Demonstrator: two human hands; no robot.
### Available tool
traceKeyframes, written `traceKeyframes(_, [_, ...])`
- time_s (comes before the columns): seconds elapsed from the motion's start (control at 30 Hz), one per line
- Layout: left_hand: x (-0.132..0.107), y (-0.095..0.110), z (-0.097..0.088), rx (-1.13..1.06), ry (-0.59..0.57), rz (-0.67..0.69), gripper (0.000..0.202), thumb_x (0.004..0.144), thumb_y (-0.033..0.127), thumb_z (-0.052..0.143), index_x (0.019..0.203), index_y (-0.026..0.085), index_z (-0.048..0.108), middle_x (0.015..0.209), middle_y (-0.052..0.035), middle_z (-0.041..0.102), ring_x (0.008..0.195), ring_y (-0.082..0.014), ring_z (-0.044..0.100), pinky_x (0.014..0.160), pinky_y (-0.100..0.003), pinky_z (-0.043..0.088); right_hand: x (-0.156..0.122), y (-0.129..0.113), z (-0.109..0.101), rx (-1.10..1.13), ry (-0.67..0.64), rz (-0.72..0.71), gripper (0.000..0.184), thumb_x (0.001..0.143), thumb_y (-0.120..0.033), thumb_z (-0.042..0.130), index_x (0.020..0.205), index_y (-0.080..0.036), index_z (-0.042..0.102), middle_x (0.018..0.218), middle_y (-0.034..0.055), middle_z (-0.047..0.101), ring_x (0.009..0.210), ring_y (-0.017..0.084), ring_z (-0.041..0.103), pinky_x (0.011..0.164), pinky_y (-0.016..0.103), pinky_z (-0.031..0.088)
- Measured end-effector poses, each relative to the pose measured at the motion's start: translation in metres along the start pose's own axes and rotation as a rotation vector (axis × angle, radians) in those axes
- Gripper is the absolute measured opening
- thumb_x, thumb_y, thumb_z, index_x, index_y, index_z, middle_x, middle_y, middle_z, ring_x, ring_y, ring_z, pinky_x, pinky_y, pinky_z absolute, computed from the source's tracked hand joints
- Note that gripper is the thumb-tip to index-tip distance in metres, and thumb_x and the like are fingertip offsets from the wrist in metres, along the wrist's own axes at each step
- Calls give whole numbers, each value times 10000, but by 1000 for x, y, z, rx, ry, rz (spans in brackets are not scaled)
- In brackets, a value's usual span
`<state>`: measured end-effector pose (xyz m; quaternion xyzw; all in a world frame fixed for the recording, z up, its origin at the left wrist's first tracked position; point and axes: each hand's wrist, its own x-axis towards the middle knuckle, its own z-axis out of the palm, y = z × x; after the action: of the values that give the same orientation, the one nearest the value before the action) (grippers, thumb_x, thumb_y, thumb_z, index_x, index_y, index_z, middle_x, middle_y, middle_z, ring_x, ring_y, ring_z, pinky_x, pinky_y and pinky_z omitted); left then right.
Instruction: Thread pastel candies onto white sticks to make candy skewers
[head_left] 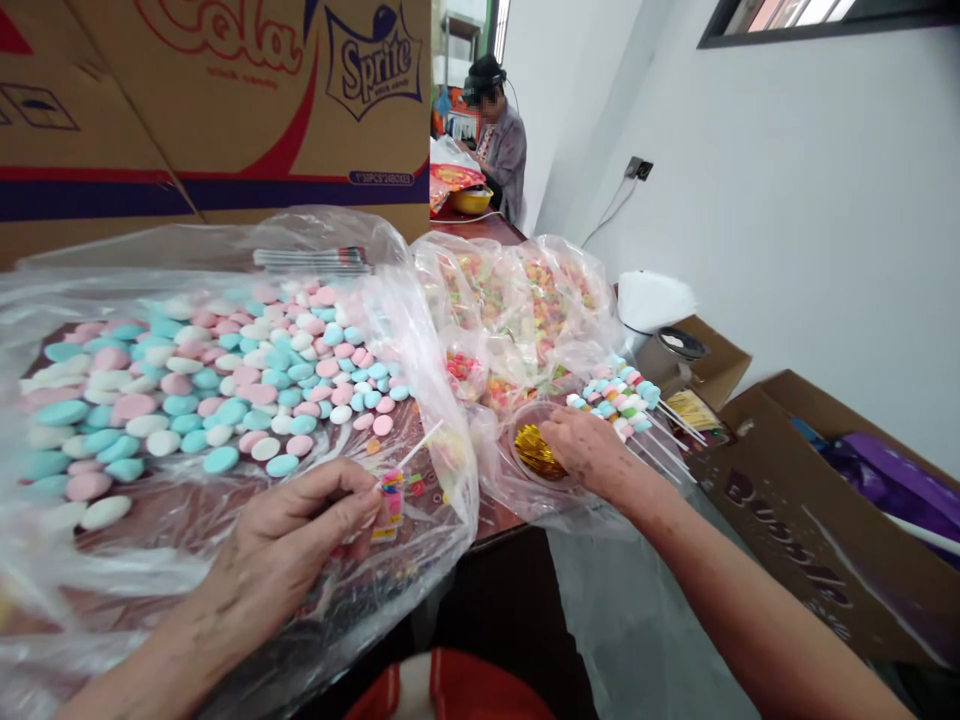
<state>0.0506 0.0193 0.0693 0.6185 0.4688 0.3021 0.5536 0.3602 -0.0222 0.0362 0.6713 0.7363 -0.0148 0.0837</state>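
Note:
My left hand (289, 545) pinches a small candy skewer in a clear wrapper (391, 497), its white stick pointing up and right. My right hand (589, 447) reaches into a clear round tub of gold twist ties (534, 452), fingers bent over them; whether it holds one I cannot tell. A large open plastic bag (420, 330) spreads under and behind my left hand, covered with blue, pink and white round candies (217, 380). Just beyond my right hand lies a row of finished candy skewers (626, 395) with sticks pointing right.
Clear bags of colourful small sweets (517, 300) sit at the table's middle. Large cardboard cartons (225, 100) stand behind. Open cardboard boxes (810, 500) lie at right, by a white wall. Another person (499, 140) works at the far end.

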Motion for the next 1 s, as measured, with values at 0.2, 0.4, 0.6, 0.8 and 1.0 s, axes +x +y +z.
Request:
traceKeyframes(0.2, [3,1,-1,-175,-46,-50,188,741,294,726,643,167,628,536,30,596,498,-87,501,458,-153,373,-7,2,-16,5,-7,30,250,931,-168,442,929,-193,691,956,82,701,931,227,629,738,285,445])
traceKeyframes(0.4, [6,3,0,-268,-55,-60,170,746,251,710,648,160,605,571,30,615,483,-68,509,435,-131,355,-10,-5,-28,-10,-41,90,261,950,-179,424,940,-187,685,919,86,731,847,221,668,696,272,434])
traceKeyframes(0.6, [4,6,2,-258,-88,-72,197,741,285,728,641,165,608,545,29,597,467,-78,517,389,-125,332,-10,-4,-26,-35,-74,70,258,906,-121,437,1010,-172,667,935,115,732,824,236,684,659,272,419])
traceKeyframes(0.8, [5,5,2,-260,-110,-77,170,741,270,723,651,162,627,545,23,609,463,-76,530,394,-118,345,-14,-4,-31,-3,-49,27,270,912,-121,439,1057,-188,657,1054,108,700,950,230,653,737,277,430])
traceKeyframes(1.0, [8,3,3,-390,-197,-118,170,756,257,738,678,172,613,623,17,682,460,-90,560,414,-165,434,-19,-3,-27,328,171,49,257,925,-133,401,1023,-175,635,947,68,674,836,176,612,722,266,423])
